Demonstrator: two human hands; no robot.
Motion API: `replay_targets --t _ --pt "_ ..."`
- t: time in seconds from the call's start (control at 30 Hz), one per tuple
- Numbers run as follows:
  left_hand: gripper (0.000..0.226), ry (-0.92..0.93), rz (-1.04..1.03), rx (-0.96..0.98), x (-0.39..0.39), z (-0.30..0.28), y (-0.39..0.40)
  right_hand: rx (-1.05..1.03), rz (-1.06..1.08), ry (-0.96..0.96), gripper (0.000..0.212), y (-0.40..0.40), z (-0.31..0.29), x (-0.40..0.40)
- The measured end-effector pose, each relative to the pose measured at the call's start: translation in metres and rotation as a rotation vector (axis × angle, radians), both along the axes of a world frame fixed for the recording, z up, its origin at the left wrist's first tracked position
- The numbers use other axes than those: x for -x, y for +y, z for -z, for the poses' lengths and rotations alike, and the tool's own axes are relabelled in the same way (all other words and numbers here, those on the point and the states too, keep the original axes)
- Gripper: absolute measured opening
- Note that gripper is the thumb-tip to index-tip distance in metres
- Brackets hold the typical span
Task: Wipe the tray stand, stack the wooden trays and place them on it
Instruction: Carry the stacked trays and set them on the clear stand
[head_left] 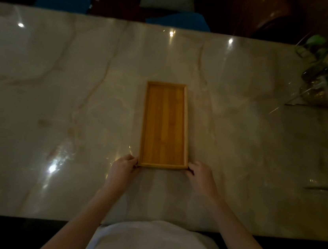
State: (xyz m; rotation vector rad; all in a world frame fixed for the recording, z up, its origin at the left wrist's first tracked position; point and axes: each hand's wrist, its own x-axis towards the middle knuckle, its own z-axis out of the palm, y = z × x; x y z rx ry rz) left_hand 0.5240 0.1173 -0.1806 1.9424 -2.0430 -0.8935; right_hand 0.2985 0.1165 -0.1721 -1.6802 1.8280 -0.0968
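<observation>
You held the wooden tray (166, 125) flat on the marble desk (58, 101) — left hand (123, 166) and right hand (200, 175) each pinching a near corner (lengthwise away from you).

No readable text, label, brand or number shows anywhere in view.

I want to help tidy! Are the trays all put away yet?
Not yet. Only one wooden tray shows, lying flat on the marble table. The left hand and right hand grip its near corners. No stand, cloth or stack is visible, so placing remains.
</observation>
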Motion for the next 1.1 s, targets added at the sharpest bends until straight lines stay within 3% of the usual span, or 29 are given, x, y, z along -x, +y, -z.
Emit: replay_targets --t 0.27,0.4,0.6,0.8,0.9,1.03,1.1 --pt "0.018 -0.060 0.096 -0.082 -0.003 -0.009 -0.009 -0.042 -0.121 0.068 0.022 -0.007 -0.005 0.006" --pt "0.031 -0.116 0.191 -0.232 -0.012 -0.017 -0.034 -0.137 -0.062 -0.130 0.024 -0.020 -0.016 0.017" --pt "0.038 0.190 -0.103 -0.252 -0.006 -0.032 -0.080 -0.117 0.106 -0.255 0.030 -0.066 -0.017 0.021" --pt "0.045 0.269 -0.191 -0.212 0.009 -0.039 -0.128 -0.068 0.236 -0.238 0.037 -0.125 -0.023 0.001" --pt "0.048 0.363 -0.268 -0.221 0.018 -0.040 -0.148 -0.099 0.351 -0.411 0.046 -0.147 -0.023 -0.013" --pt "0.047 0.754 -0.522 -0.375 0.022 -0.030 -0.158 -0.156 0.539 -0.655 0.048 -0.157 -0.021 -0.030" --pt "0.048 0.822 -0.568 -0.400 0.023 -0.024 -0.158 -0.181 0.574 -0.700 0.049 -0.156 -0.019 -0.033"
